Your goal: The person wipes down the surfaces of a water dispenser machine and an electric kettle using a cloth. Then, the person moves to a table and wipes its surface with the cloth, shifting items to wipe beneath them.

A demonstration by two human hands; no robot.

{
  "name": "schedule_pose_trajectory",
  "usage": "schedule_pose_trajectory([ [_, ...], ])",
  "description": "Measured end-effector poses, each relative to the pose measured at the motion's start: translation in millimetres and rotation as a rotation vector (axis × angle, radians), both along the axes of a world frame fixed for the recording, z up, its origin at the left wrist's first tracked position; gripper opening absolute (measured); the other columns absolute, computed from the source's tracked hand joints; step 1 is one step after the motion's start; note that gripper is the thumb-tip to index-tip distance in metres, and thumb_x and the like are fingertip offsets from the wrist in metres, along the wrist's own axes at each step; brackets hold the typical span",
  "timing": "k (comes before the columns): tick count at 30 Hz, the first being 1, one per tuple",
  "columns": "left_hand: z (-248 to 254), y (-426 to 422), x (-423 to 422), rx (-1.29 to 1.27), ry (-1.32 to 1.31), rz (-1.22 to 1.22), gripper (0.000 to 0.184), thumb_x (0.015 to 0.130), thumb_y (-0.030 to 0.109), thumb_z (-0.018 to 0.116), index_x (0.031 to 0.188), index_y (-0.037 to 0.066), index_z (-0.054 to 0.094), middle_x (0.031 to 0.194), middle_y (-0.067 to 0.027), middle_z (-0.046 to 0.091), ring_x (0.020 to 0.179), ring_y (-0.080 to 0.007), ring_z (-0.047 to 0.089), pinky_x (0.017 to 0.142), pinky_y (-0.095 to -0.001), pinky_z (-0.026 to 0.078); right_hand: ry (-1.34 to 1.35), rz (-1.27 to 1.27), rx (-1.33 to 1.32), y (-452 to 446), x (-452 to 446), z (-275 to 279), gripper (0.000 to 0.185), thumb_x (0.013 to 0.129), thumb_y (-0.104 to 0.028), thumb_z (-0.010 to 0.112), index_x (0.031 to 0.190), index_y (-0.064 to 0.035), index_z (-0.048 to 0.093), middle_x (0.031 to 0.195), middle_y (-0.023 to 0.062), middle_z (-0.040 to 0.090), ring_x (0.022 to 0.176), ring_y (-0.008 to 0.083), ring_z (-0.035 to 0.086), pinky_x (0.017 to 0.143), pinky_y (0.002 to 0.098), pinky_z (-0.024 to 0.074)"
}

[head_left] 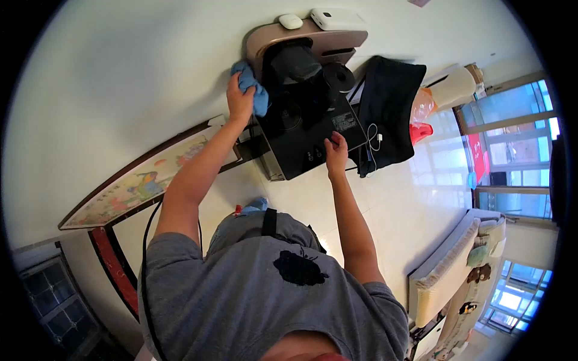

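My left hand (239, 101) is closed on a blue cloth (259, 99), which it presses against the left side of a tea machine with a rose-gold top (265, 41). Below the machine's head is a glossy black top surface (307, 141) with round plates and printed symbols. My right hand (336, 151) is at the front right edge of that black surface, its fingers apart and nothing seen in them. A dark pot or cover (295, 64) stands under the head. A small white case (291, 21) and a white box-like device (337, 19) lie on top of the machine.
Right of the machine, a black cloth-covered surface (388, 108) bears a white cable (373, 139). Beyond it is a red and clear plastic bag (421, 123). A framed picture (144, 180) leans at the left. A sofa (448, 271) stands at the right.
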State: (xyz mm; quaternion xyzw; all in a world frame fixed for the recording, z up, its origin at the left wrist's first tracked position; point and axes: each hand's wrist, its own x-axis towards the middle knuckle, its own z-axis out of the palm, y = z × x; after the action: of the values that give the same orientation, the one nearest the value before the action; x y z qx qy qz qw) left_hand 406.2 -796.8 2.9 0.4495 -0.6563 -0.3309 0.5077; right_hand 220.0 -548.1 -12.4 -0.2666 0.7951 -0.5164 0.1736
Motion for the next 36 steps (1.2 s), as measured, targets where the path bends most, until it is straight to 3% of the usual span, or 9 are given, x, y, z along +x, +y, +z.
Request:
schedule_pose_trajectory([
  [5, -45, 52, 25, 0.639, 0.076, -0.334, 0.056, 0.076, 0.013, 0.065, 0.127, 0.001, 0.046, 0.117, -0.0167, 0.057, 0.102, -0.0296, 0.058, 0.091, -0.0360, 0.045, -0.157, 0.243, -0.142, 11, 25, -36, 0.042, 0.085, -0.019, 0.068, 0.123, -0.0056, 0.056, 0.116, 0.0151, 0.055, 0.094, 0.0219, 0.059, 0.083, 0.0322, 0.0491],
  [7, -17, 99, 21, 0.874, 0.253, -0.479, 0.051, 0.081, 0.018, 0.063, 0.127, 0.002, 0.048, 0.118, -0.0126, 0.057, 0.104, -0.0244, 0.057, 0.093, -0.0341, 0.044, 0.054, 0.345, -0.100, 12, 52, -8, 0.060, 0.087, -0.027, 0.066, 0.140, -0.0099, 0.042, 0.134, 0.0204, 0.043, 0.120, 0.0294, 0.045, 0.099, 0.0369, 0.0396],
  [9, 14, 129, 12, 1.118, 0.378, -0.643, 0.050, 0.087, 0.027, 0.061, 0.130, 0.005, 0.048, 0.121, -0.0105, 0.056, 0.109, -0.0219, 0.054, 0.096, -0.0342, 0.042, 0.000, 0.408, -0.185, 9, 72, -5, 0.073, 0.085, -0.034, 0.068, 0.146, -0.0158, 0.032, 0.145, 0.0245, 0.028, 0.138, 0.0370, 0.023, 0.109, 0.0431, 0.0277],
  [13, 12, 113, -3, 1.450, 0.150, -1.105, 0.075, 0.092, 0.062, 0.040, 0.139, 0.004, 0.041, 0.133, -0.0147, 0.050, 0.121, -0.0271, 0.048, 0.103, -0.0365, 0.037, 0.021, 0.243, -0.182, 18, 87, 11, 0.076, 0.075, -0.020, 0.075, 0.142, -0.0184, 0.038, 0.142, 0.0240, 0.033, 0.134, 0.0419, 0.029, 0.108, 0.0448, 0.0303],
  [15, 63, 102, -7, 1.101, -0.573, -1.016, 0.076, 0.092, 0.064, 0.040, 0.134, 0.002, 0.048, 0.130, -0.0160, 0.054, 0.119, -0.0267, 0.052, 0.102, -0.0373, 0.038, 0.430, 0.321, 0.151, 28, 83, 1, 0.078, 0.068, -0.014, 0.077, 0.137, -0.0232, 0.042, 0.140, 0.0208, 0.037, 0.128, 0.0417, 0.036, 0.105, 0.0442, 0.0346],
  [20, -18, 49, -7, 0.303, -0.966, -1.118, 0.049, 0.090, 0.040, 0.058, 0.125, 0.005, 0.057, 0.124, -0.0136, 0.060, 0.115, -0.0296, 0.056, 0.098, -0.0354, 0.043, 0.730, 0.532, 0.299, 40, 58, -14, 0.075, 0.062, -0.023, 0.081, 0.129, -0.0284, 0.048, 0.141, 0.0081, 0.040, 0.130, 0.0341, 0.035, 0.100, 0.0596, 0.0320],
  [24, -1, 57, -4, 0.008, -1.139, -1.278, 0.050, 0.089, 0.037, 0.058, 0.133, 0.012, 0.052, 0.138, -0.0145, 0.049, 0.127, -0.0328, 0.044, 0.105, -0.0392, 0.037, 0.596, 0.006, 0.477, 16, -24, -31, 0.071, 0.065, -0.024, 0.079, 0.129, -0.0281, 0.049, 0.142, 0.0072, 0.038, 0.133, 0.0357, 0.031, 0.104, 0.0582, 0.0296],
  [30, 31, 67, 8, -0.339, -1.631, -1.471, 0.069, 0.082, 0.030, 0.068, 0.144, 0.022, 0.037, 0.157, -0.0089, 0.012, 0.141, -0.0311, 0.023, 0.109, -0.0490, 0.029, 0.364, -0.490, -0.076, 11, -90, -70, 0.063, 0.077, -0.020, 0.072, 0.135, -0.0147, 0.045, 0.140, 0.0238, 0.037, 0.127, 0.0429, 0.036, 0.107, 0.0469, 0.0293],
  [36, 35, 69, 7, -0.373, -1.636, -1.510, 0.079, 0.076, 0.031, 0.073, 0.144, 0.019, 0.036, 0.156, -0.0123, 0.011, 0.142, -0.0327, 0.020, 0.109, -0.0476, 0.030, -0.280, -0.552, -0.545, 19, 40, -96, 0.067, 0.091, -0.026, 0.058, 0.144, -0.0017, 0.026, 0.144, 0.0220, 0.033, 0.134, 0.0339, 0.032, 0.111, 0.0407, 0.0236],
])
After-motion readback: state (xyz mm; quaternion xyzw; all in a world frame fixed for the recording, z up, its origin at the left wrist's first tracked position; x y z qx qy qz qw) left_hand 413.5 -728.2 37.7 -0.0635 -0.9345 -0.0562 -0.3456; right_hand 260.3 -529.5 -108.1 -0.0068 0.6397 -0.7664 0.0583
